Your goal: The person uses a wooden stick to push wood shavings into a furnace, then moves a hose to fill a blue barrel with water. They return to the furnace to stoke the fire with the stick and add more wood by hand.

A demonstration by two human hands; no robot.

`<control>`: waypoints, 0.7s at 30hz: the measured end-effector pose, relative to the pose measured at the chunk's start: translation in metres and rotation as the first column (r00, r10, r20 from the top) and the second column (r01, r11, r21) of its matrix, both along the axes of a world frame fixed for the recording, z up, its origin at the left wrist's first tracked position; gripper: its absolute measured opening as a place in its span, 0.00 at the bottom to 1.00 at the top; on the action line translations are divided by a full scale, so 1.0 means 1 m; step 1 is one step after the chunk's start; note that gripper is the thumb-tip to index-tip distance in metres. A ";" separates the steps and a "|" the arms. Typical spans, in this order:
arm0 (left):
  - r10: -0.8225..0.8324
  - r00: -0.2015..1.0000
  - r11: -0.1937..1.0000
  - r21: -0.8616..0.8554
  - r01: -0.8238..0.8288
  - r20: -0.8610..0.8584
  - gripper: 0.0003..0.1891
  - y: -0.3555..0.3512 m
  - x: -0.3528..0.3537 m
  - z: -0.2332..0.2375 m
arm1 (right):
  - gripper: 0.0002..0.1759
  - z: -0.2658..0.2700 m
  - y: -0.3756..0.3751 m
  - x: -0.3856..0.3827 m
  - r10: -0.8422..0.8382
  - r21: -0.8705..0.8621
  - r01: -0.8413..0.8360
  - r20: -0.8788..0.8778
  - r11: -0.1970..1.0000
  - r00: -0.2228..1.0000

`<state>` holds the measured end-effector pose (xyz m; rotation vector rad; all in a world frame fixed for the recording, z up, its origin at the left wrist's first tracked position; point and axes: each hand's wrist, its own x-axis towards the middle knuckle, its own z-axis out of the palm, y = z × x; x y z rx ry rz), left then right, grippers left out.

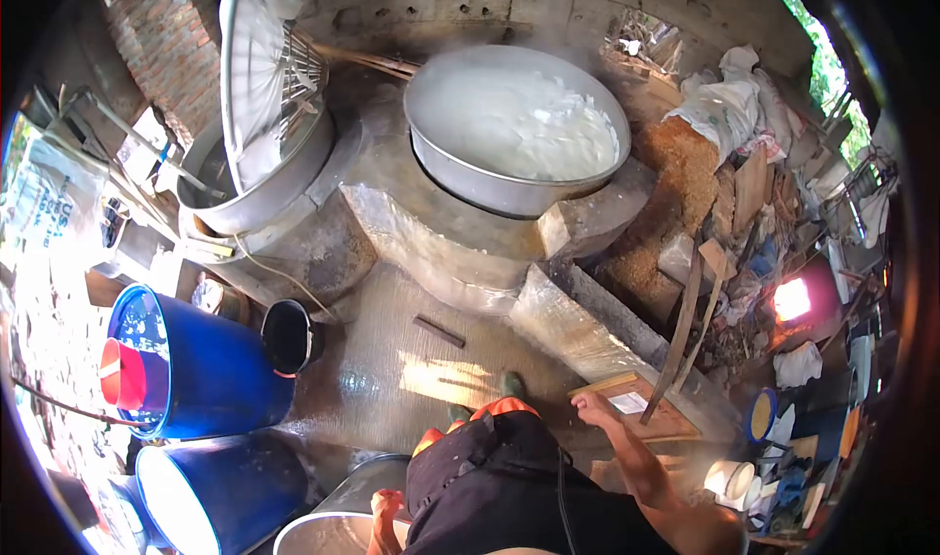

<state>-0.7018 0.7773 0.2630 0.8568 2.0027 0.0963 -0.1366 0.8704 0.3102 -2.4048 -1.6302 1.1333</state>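
My left hand [387,504] hangs at my left side with its fingers curled closed. It overlaps the rim of a large metal vat [328,519] in this view. On the other side, my right hand [594,408] is held out from my body, its fingers bent into a loose fist. Nothing shows in either hand. Just beyond the right knuckles is a wooden board [676,420] with a pale sheet [628,402] on it. Ahead, a wide metal pan [504,195] of white, steaming liquid [490,115] sits on a masonry stove [441,232].
A cloth-lined basket [257,95] stands tilted in another metal pan [284,178]. Blue barrels [230,374] line the left, one with a red scoop [122,374]. A dark bucket [289,335] stands beside them. A short bar [439,331] lies on the wet floor. Sawdust [681,168] and scrap wood crowd the right.
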 end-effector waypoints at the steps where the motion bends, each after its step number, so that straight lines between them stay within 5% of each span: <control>1: 0.001 1.000 1.000 -0.001 -0.001 0.001 0.17 0.009 0.002 0.003 | 0.19 0.016 0.015 -0.007 -0.086 -0.022 0.085 -0.048 0.996 0.995; 4: -0.013 1.000 0.999 0.033 0.013 -0.008 0.12 0.029 0.006 -0.008 | 0.19 0.036 0.041 -0.014 -0.105 -0.022 0.104 -0.075 0.994 0.992; 7: 0.155 0.966 0.945 0.253 -0.206 0.208 0.11 0.037 0.012 -0.028 | 0.20 0.040 0.044 -0.012 -0.059 -0.055 0.055 -0.073 0.997 0.996; 9: 0.031 0.999 0.932 0.362 -0.037 0.022 0.11 0.042 0.020 -0.025 | 0.19 0.027 0.031 -0.004 -0.043 -0.047 0.040 -0.046 0.998 0.998; 11: -0.005 0.997 0.950 0.312 -0.019 0.077 0.15 0.051 0.028 -0.015 | 0.18 0.010 0.013 0.002 -0.015 -0.041 0.014 -0.024 0.999 1.000; 13: -0.202 0.979 0.974 0.097 0.205 -0.042 0.19 0.045 0.018 -0.051 | 0.14 -0.010 -0.012 0.012 0.056 -0.029 -0.056 0.014 0.998 0.998; 14: -0.211 0.969 0.968 0.107 0.225 -0.127 0.22 0.038 0.011 -0.088 | 0.12 -0.034 -0.038 0.024 -0.166 -0.081 0.147 -0.353 0.986 0.921; 15: -0.212 0.969 0.968 0.109 0.227 -0.129 0.22 0.045 0.014 -0.078 | 0.09 -0.055 -0.062 0.038 -0.363 -0.204 0.307 -0.650 0.930 0.667; 17: -0.219 0.974 0.974 0.051 0.222 -0.059 0.21 0.064 0.025 -0.047 | 0.07 -0.064 -0.076 0.057 -0.776 -0.709 0.329 -0.611 0.624 0.154; 19: -0.218 0.975 0.969 0.111 0.220 -0.037 0.21 0.077 0.029 -0.044 | 0.10 -0.092 -0.106 0.050 -0.550 -0.499 0.352 -0.332 0.792 0.767; 21: -0.212 0.977 0.962 0.173 0.212 -0.019 0.21 0.091 0.031 -0.037 | 0.11 -0.083 -0.120 0.046 -0.458 -0.453 0.298 -0.297 0.840 0.838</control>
